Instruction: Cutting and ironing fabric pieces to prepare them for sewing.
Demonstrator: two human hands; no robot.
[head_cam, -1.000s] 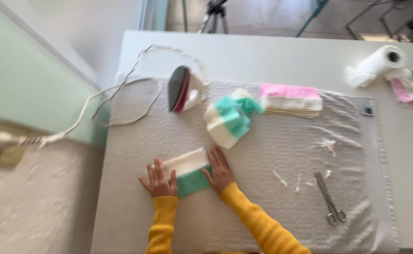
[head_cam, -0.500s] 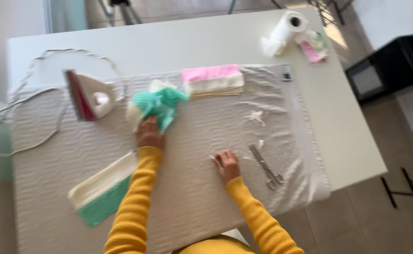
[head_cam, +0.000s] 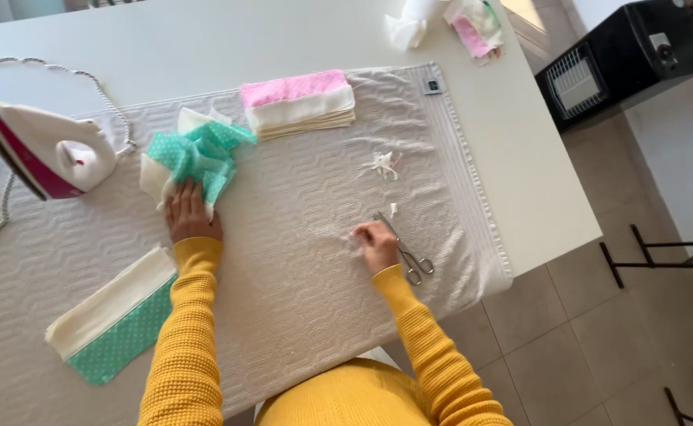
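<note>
My left hand [head_cam: 192,214] lies on a crumpled teal dotted and white cloth [head_cam: 196,154] on the white quilted pad [head_cam: 299,260], its fingers gripping the cloth's near edge. My right hand [head_cam: 375,241] rests on the pad with curled fingers, right beside the small scissors [head_cam: 408,254] and apart from the cloth. A folded teal and cream cloth [head_cam: 114,323] lies flat at the near left, away from both hands. Both arms wear yellow knitted sleeves.
A white and dark red iron [head_cam: 43,154] stands on end at the left, its cord running off the edge. A pink and cream stack of cloths [head_cam: 297,101] lies at the back. Thread scraps [head_cam: 382,164], a paper roll [head_cam: 406,22] and a black heater [head_cam: 623,59] are to the right.
Both hands left the folded teal and cream cloth. My left hand reached forward onto the crumpled cloth. My right hand moved right to the scissors. The view swung right.
</note>
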